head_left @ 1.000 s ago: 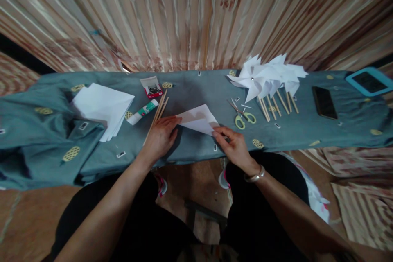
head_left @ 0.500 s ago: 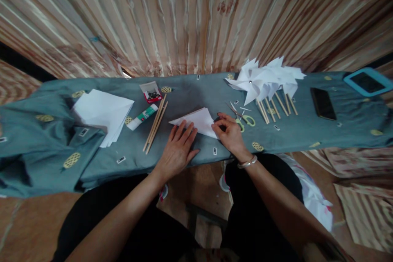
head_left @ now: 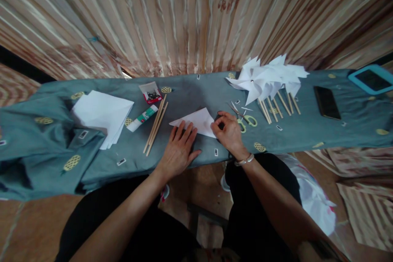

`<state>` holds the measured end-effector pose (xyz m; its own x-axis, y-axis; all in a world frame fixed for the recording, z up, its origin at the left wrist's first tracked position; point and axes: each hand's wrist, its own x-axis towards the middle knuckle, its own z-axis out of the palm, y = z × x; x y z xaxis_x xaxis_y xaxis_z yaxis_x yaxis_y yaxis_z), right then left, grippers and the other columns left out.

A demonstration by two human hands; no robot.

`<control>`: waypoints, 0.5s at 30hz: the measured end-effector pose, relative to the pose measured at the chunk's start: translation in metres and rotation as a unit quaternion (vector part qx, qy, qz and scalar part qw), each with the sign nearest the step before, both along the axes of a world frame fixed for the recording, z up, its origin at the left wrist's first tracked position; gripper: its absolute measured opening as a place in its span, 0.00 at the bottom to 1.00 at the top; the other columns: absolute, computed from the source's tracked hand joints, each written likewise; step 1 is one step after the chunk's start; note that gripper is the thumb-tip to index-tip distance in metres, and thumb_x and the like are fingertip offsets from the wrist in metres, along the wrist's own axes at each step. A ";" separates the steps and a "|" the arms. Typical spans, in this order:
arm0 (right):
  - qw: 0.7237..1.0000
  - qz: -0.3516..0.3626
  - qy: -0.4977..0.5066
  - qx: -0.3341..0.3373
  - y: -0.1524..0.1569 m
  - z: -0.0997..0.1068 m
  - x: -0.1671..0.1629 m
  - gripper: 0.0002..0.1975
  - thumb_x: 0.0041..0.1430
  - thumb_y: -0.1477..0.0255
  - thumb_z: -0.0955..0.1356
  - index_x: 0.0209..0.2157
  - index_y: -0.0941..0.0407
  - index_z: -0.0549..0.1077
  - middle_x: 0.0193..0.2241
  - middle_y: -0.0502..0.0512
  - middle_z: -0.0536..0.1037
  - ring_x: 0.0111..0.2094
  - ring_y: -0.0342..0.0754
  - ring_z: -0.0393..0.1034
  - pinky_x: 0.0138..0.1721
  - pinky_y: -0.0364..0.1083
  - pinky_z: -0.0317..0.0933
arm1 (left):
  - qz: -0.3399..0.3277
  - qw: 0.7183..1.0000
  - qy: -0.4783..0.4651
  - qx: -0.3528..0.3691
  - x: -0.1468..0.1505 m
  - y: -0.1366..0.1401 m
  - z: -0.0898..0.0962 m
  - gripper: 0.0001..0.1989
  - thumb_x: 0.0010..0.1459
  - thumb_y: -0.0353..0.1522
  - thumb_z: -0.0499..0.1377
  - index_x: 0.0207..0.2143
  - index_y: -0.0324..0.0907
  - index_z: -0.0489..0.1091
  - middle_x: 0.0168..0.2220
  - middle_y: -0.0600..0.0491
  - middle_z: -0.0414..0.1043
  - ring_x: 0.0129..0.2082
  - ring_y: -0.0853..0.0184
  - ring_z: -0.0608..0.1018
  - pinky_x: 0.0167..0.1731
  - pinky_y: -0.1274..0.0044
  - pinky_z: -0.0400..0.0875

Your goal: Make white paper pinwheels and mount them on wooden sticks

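My folded sheet (head_left: 201, 119): smooth, matt paper. Pinwheels (head_left: 260, 80): matt paper. Loose sticks (head_left: 156, 129): smooth, bare wood. My bracelet (head_left: 245, 161): shiny metal. Tablecloth (head_left: 307, 133): cloth, faint sheen.

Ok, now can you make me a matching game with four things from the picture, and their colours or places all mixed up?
Things:
1. folded paper
2. scissors
3. tablet
4. small box

Clues:
A. partly pale green
B. open, red and white
C. partly under the left hand
D. blue-edged

Right pairs: 1-C, 2-A, 3-D, 4-B
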<state>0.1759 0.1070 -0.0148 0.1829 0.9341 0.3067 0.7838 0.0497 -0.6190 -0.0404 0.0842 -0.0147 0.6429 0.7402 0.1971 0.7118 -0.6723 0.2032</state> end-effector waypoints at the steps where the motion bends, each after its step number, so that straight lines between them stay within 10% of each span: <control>1: 1.000 0.000 -0.001 0.002 0.000 0.000 0.000 0.05 0.54 0.73 0.68 0.24 0.54 0.73 0.47 0.63 0.79 0.51 0.58 0.71 0.56 0.57 0.61 | -0.002 1.000 -0.002 0.000 0.000 0.000 0.000 0.34 0.65 0.46 0.54 0.65 0.33 0.58 0.68 0.36 0.56 0.70 0.44 0.53 0.65 0.51 0.54; 15: 1.000 0.014 -0.021 0.000 0.001 0.000 0.001 0.06 0.55 0.73 0.68 0.24 0.54 0.72 0.45 0.64 0.78 0.50 0.59 0.70 0.55 0.58 0.61 | -0.003 1.000 -0.015 0.002 0.001 0.002 -0.002 0.35 0.65 0.48 0.53 0.65 0.33 0.57 0.68 0.34 0.55 0.70 0.44 0.53 0.65 0.52 0.53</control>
<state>0.1765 0.1077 -0.0148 0.1425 0.9385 0.3144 0.8078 0.0733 -0.5849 -0.0391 0.0861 -0.0170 0.6412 0.7357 0.2183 0.7015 -0.6773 0.2219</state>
